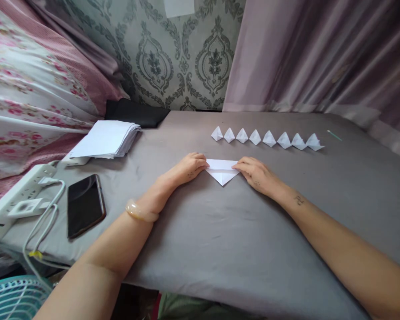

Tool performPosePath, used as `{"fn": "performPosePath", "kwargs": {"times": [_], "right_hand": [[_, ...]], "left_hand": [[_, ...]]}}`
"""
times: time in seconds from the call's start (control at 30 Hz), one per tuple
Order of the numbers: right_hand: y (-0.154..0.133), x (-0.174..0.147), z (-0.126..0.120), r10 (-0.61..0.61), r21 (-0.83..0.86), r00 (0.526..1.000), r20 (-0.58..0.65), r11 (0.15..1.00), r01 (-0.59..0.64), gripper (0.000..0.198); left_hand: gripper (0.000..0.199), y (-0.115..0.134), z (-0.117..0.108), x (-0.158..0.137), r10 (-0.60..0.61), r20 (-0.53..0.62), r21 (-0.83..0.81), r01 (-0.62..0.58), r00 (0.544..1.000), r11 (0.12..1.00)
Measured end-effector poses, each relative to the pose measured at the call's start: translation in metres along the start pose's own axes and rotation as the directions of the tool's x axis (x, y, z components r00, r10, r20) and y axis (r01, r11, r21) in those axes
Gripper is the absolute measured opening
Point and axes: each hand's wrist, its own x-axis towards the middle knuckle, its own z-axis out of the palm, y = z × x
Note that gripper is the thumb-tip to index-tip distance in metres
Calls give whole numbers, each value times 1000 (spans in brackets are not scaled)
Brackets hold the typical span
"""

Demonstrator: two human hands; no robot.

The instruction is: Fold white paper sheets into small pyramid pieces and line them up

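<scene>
A folded sheet of white paper [222, 172] lies on the grey cloth in front of me, its pointed corner toward me and a straight band along its far edge. My left hand [191, 167] pinches the left end of that band, fingers closed. At the opposite end my right hand [253, 172] grips the paper between thumb and fingers. Beyond my hands, several folded white paper boats [255, 137] stand in a row running to the right.
On the left are a stack of white paper [103, 138], a black phone [86, 206] and a white power strip [18, 200] with cables. A black folder-like item [136, 112] lies behind the stack. A thin greenish stick [334, 135] rests at far right; a teal fan [16, 298] stands lower left.
</scene>
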Motion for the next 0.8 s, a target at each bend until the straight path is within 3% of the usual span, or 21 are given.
{"fn": "performPosePath", "kwargs": {"times": [0.27, 0.5, 0.67, 0.8], "right_hand": [[-4, -5, 3, 50, -61, 999, -12, 997, -51, 38], [-11, -10, -6, 86, -35, 996, 2, 996, -86, 41], [-27, -7, -8, 173, -128, 985, -14, 976, -174, 31], [-47, -1, -1, 174, -298, 984, -39, 938, -177, 39]], "left_hand": [[40, 9, -12, -5, 3, 113, 108, -16, 994, 994], [43, 15, -15, -8, -32, 100, 107, 22, 995, 994], [22, 37, -18, -3, -235, 32, 201, 224, 972, 954], [44, 47, -6, 13, -376, -42, 299, 371, 925, 879]]}}
